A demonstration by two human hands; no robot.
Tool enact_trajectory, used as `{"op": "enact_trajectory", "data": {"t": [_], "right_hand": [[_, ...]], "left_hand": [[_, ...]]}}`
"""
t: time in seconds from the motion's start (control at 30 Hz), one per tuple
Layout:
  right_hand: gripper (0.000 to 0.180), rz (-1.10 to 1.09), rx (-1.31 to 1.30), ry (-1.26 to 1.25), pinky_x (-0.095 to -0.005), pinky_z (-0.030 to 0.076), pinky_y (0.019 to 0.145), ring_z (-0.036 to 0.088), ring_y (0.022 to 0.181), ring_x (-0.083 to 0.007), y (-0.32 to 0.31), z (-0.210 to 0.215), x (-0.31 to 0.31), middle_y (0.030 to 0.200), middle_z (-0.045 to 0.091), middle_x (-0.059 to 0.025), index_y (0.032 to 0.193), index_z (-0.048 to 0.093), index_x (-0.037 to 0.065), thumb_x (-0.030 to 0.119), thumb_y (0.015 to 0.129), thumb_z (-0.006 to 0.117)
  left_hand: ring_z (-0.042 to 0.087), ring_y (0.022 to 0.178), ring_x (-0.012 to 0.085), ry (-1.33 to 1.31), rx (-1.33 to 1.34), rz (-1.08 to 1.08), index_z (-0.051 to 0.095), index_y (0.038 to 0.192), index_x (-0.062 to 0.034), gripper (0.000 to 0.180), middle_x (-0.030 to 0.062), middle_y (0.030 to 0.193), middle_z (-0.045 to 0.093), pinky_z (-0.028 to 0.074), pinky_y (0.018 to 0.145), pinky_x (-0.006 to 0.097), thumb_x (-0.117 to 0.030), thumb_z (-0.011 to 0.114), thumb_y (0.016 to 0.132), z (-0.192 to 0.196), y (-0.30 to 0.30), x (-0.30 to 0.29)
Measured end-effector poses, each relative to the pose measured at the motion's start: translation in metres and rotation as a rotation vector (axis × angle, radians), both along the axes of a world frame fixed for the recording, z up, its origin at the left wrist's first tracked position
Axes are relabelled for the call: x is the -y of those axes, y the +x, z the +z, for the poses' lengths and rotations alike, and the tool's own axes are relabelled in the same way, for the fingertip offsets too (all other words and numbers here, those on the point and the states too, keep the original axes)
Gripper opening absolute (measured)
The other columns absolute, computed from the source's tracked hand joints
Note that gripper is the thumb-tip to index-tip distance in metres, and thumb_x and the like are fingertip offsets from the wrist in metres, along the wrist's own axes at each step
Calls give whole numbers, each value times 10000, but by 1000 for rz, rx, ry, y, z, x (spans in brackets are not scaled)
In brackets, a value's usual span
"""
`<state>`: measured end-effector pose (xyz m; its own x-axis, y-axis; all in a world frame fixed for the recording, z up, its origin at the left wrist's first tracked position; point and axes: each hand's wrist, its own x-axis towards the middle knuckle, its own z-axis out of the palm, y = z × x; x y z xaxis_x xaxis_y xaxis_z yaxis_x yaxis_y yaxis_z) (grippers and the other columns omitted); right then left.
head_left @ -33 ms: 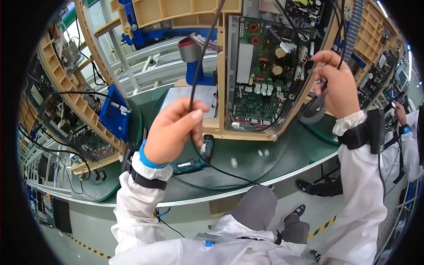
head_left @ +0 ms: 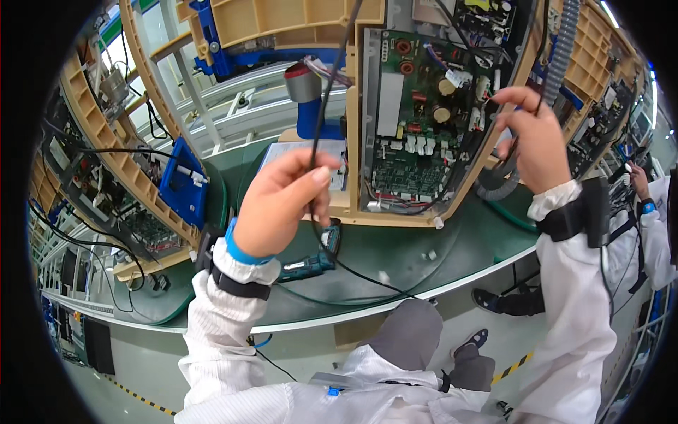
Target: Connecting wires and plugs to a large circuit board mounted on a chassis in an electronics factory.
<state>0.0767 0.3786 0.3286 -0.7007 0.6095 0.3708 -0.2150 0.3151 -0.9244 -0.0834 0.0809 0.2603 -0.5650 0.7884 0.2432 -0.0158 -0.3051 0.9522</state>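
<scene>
My left hand [head_left: 282,201], a blue band at its wrist, is closed with bent fingers around a black cable [head_left: 326,99]. That cable runs from the top edge through the fingers, then curves down over the bench front. On the right, my right hand [head_left: 534,138] has its fingers curled around another black cable length [head_left: 543,49], partly hidden by the palm. Between my hands stands a tan-framed unit [head_left: 355,152] with a green circuit board [head_left: 424,116], wires and white connectors. My right fingertips are close to its right edge; I cannot tell whether they touch.
A teal power driver [head_left: 311,265] lies on the green bench [head_left: 367,244], near small white pieces [head_left: 429,255]. Papers [head_left: 282,150] and a grey-and-blue cylinder fixture [head_left: 304,85] are behind. Another tan-framed unit [head_left: 159,219] stands left. At right, a person's hand [head_left: 639,180] works nearby.
Both hands keep their grip and have shifted only slightly, the left to the right, the right a little leftward. The small white pieces appear a bit nearer and further right.
</scene>
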Motion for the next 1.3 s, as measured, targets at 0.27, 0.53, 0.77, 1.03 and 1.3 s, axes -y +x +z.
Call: {"op": "enact_trajectory", "data": {"t": [0.27, 0.53, 0.77, 1.03, 1.3], "right_hand": [[286, -141, 49, 168, -282, 477, 435, 631, 710, -132, -29, -31, 2, 1080, 625, -108, 1167, 564, 9, -2, 886, 511], [166, 206, 47, -68, -218, 421, 517, 534, 643, -67, 4, -21, 46, 876, 636, -34, 1100, 608, 43, 48, 956, 526], [245, 341, 90, -245, -234, 461, 458, 554, 552, -100, 13, -46, 58, 882, 607, -76, 1146, 611, 46, 75, 967, 446], [342, 198, 126, -275, -277, 511, 519, 592, 776, -145, 2, -60, 30, 1074, 611, -98, 1195, 600, 9, 38, 915, 404], [176, 267, -111, -348, -329, 591, 625, 632, 795, -172, 61, -96, 43, 1219, 556, -176, 983, 580, -1, -52, 928, 421]], "left_hand": [[641, 802, 143, 104, -54, -72, 569, 1243, 2, 303, 95, 1100, 634, 529, 596, 276, -114, 589, 964, 60, 4, -103], [634, 859, 174, 60, -66, -58, 467, 1375, 26, 501, 157, 1264, 571, 528, 571, 269, -221, 625, 969, 55, 17, -124], [593, 808, 126, -159, -181, 32, 510, 1346, 35, 553, 102, 1118, 635, 493, 529, 245, -300, 670, 937, 41, 8, -154], [605, 850, 144, -34, -218, 69, 598, 1229, 34, 447, 64, 1000, 656, 501, 670, 270, -292, 685, 935, 27, 18, -190], [536, 541, 144, -53, 6, -85, 653, 939, 22, 311, 13, 582, 487, 442, 550, 285, -275, 575, 990, 17, 40, -98]]}}
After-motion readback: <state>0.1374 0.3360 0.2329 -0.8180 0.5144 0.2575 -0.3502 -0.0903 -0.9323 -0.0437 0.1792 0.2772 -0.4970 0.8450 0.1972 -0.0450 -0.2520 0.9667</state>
